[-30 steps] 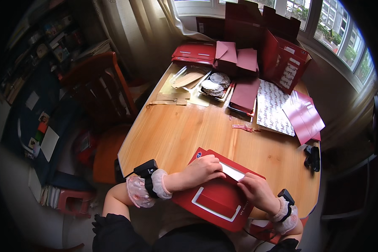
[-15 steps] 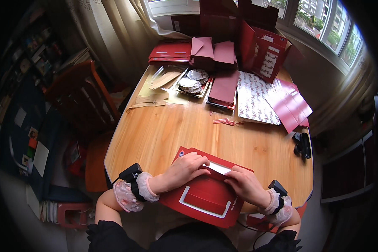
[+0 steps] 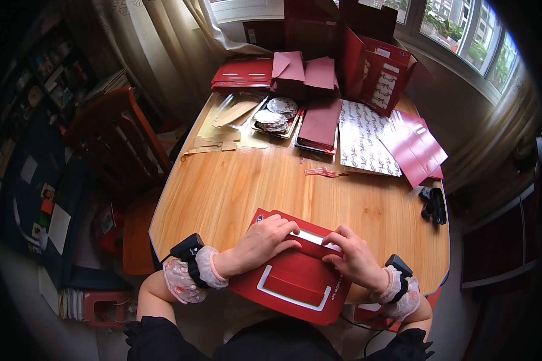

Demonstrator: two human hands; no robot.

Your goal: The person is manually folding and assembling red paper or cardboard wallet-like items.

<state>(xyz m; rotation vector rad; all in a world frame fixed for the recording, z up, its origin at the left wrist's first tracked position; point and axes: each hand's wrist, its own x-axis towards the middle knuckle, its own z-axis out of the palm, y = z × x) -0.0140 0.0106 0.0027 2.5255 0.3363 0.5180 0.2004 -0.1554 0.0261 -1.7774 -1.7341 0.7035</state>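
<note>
A flat red cardboard piece [image 3: 253, 293] lies at the table's near edge and juts over it, a white-edged cutout and a raised flap in its lower half. Near its far side runs a long slot with a white strip [image 3: 310, 236] showing. My left hand [image 3: 268, 236] rests on the cardboard at the slot's left end, thumb and fingers closed on the fold. At the slot's right end, my right hand [image 3: 354, 257] has its index finger arched and its thumb below, pinching the same fold. Each wrist wears a frilly cuff and a black strapped device [image 3: 188, 245].
Across the table's far side stand red folders [image 3: 242, 72], pink envelopes [image 3: 320, 73], a stack of round patterned cards [image 3: 274, 117], a patterned sheet [image 3: 367, 141] and an open red box [image 3: 379, 84]. A black strap-like item [image 3: 433, 206] lies at the right edge. A wooden chair [image 3: 117, 138] stands left.
My right hand has shifted slightly right, its index finger lifting and arching more. My left hand and the cardboard stay nearly in place.
</note>
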